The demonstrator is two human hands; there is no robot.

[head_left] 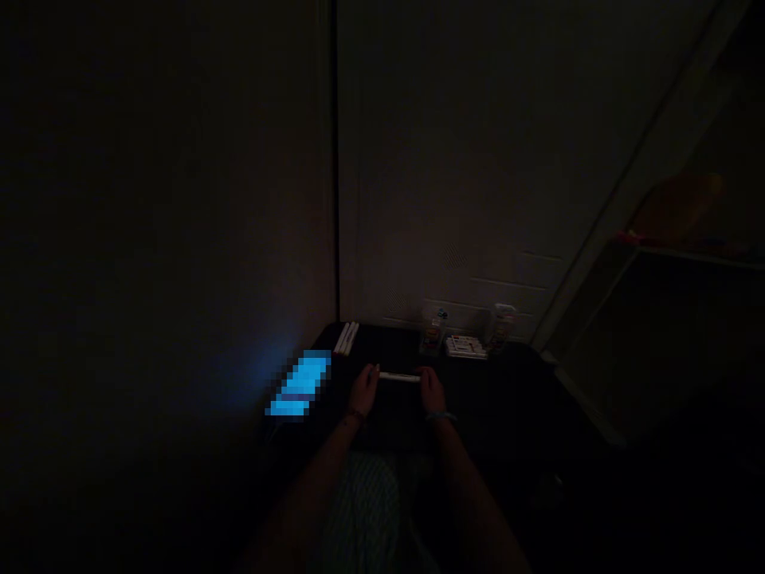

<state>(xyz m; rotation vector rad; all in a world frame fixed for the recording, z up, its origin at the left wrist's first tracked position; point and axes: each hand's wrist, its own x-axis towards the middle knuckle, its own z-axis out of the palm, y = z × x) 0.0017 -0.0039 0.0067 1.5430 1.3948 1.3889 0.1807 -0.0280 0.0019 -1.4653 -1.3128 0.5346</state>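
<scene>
Between 2 hands point(362, 389) point(433, 390), 1 white pen point(400, 377).

My marker point(399, 377): white. From it, marker pair point(347, 339) at 10 o'clock: white; screen point(304, 379) at 9: bright blue. Counter point(496, 406): blackish. My lap cloth point(366, 510), near 6: greenish, fine-patterned.

Back wall point(418, 159): dim on my feed, pale horizontal lines low on its right.
Table point(502, 410): dark top, set by that wall.
Glowing panel point(304, 379): blue, blocky, at the table's left; I can't read it.
Left wall point(179, 199): catches blue light.
Shelf point(699, 256): at right, bearing an orange-yellow object point(681, 206) I can't identify.
</scene>
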